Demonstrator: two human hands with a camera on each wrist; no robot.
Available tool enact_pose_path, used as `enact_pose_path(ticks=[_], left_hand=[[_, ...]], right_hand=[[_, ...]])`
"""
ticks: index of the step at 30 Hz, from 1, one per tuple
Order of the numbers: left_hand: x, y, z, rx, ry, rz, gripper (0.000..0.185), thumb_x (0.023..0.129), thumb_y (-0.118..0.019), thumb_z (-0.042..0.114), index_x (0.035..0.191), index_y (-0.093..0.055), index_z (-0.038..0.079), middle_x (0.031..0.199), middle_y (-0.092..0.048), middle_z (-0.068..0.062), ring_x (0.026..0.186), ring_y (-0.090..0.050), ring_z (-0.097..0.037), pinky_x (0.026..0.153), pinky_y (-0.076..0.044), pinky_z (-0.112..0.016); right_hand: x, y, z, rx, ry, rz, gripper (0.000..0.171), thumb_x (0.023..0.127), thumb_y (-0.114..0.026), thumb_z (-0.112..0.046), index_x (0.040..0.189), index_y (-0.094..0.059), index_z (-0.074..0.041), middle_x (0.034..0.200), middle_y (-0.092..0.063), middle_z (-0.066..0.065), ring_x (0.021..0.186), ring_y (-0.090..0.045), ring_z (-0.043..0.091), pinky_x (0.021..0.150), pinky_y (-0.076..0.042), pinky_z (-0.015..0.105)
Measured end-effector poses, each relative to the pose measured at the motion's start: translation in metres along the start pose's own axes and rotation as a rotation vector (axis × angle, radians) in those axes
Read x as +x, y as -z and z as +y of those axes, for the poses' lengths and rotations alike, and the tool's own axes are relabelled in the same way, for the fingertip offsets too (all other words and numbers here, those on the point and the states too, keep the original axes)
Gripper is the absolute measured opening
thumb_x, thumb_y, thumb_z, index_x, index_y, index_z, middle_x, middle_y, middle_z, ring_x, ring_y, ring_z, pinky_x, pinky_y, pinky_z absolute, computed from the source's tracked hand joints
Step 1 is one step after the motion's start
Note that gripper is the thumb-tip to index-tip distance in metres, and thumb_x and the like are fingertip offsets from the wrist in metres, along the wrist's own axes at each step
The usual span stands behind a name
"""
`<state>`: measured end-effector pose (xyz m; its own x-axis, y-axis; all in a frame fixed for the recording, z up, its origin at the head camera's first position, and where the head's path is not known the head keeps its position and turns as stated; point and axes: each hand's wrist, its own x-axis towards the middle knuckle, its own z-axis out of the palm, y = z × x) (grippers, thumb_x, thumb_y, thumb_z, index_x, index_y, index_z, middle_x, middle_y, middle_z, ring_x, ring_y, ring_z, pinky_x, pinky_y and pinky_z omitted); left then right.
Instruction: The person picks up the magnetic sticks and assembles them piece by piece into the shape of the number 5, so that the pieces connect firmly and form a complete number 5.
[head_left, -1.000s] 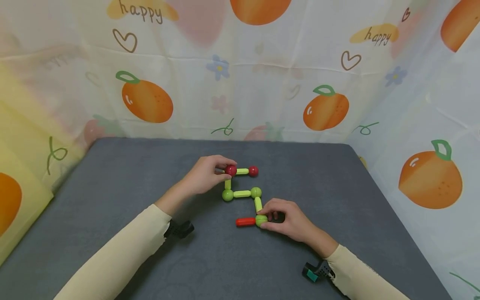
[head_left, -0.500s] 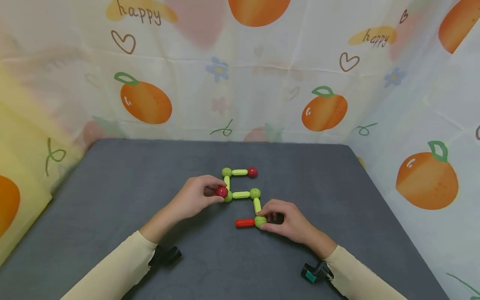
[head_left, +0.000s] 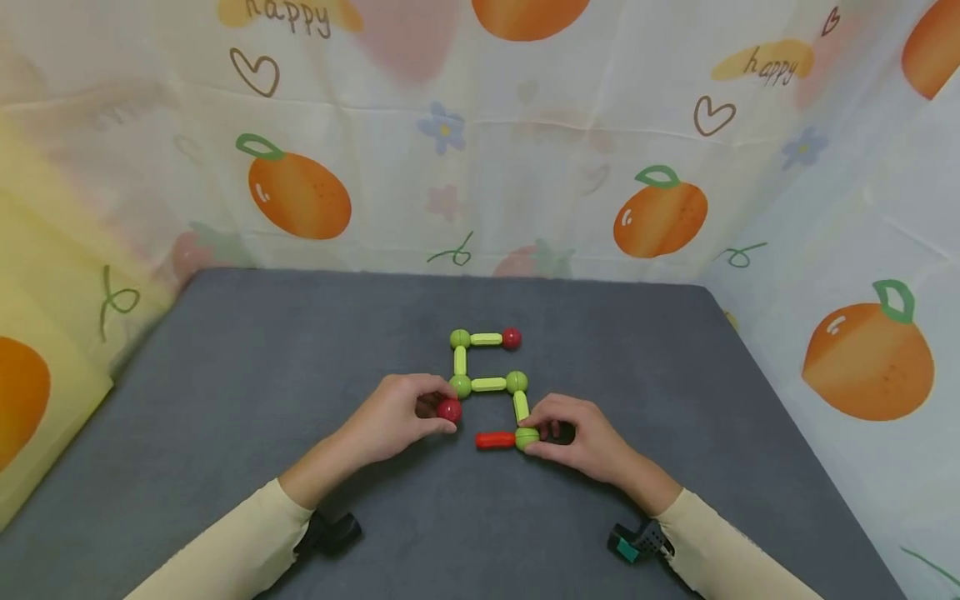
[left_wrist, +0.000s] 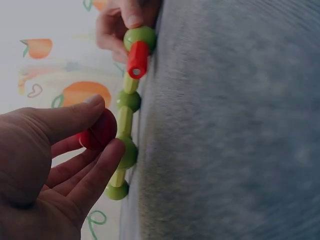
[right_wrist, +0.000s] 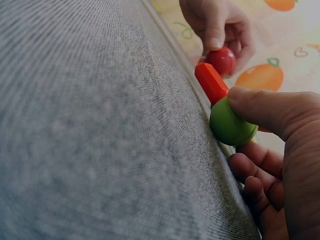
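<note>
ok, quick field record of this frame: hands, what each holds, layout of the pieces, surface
left hand: pinches red ball, just left of the red rod's free end
right hand: grip on green ball at the chain's lower end
red rod: lies flat, joined to that green ball, pointing left
chain: green balls and yellow-green rods in a stepped line; far end capped by second red ball
surface: grey table
backdrop: orange-print cloth

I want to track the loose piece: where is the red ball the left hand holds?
In the head view, the red ball is pinched in the left hand, just below the chain's left green ball and left of the red stick.
</note>
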<state>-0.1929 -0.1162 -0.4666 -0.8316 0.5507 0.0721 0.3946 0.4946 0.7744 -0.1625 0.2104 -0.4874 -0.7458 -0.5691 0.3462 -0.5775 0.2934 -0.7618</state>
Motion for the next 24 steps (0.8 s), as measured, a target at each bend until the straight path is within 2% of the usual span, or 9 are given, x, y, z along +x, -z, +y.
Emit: enact_pose_path(ticks=[6, 15, 20, 24], left_hand=[[-0.002, -0.008, 0.002, 0.065, -0.032, -0.030, 0.030, 0.084, -0.098, 0.021, 0.099, -0.072, 0.020, 0.091, -0.070, 0.015, 0.082, -0.068, -0.001, 0.077, -0.059, -0.029], [0.004, -0.015, 0.007, 0.177, -0.078, -0.054, 0.034, 0.081, -0.100, 0.028, 0.091, -0.068, 0.022, 0.081, -0.062, 0.015, 0.073, -0.059, -0.003, 0.067, -0.053, -0.029], [0.004, -0.020, 0.009, 0.175, -0.077, -0.078, 0.032, 0.082, -0.099, 0.030, 0.094, -0.072, 0.021, 0.079, -0.062, 0.014, 0.071, -0.058, -0.005, 0.066, -0.053, -0.029], [0.004, -0.022, 0.010, 0.155, -0.091, -0.088, 0.035, 0.082, -0.099, 0.030, 0.106, -0.078, 0.017, 0.082, -0.065, 0.012, 0.073, -0.060, -0.005, 0.069, -0.054, -0.028]], right_hand=[[-0.008, 0.000, 0.027, -0.028, 0.006, -0.016, 0.032, 0.091, -0.091, -0.012, 0.118, -0.080, -0.024, 0.104, -0.071, -0.009, 0.082, -0.061, 0.012, 0.071, -0.053, 0.033], [-0.004, 0.004, 0.026, -0.056, 0.046, -0.006, 0.033, 0.090, -0.092, -0.009, 0.118, -0.080, -0.021, 0.101, -0.070, -0.006, 0.081, -0.060, 0.016, 0.071, -0.051, 0.033], [-0.005, 0.004, 0.025, -0.048, 0.028, -0.002, 0.033, 0.089, -0.092, -0.010, 0.117, -0.080, -0.022, 0.100, -0.070, -0.005, 0.081, -0.061, 0.017, 0.071, -0.051, 0.034], [-0.006, 0.004, 0.026, -0.045, 0.021, -0.007, 0.032, 0.090, -0.092, -0.011, 0.117, -0.080, -0.022, 0.099, -0.069, -0.005, 0.081, -0.060, 0.016, 0.071, -0.051, 0.034]])
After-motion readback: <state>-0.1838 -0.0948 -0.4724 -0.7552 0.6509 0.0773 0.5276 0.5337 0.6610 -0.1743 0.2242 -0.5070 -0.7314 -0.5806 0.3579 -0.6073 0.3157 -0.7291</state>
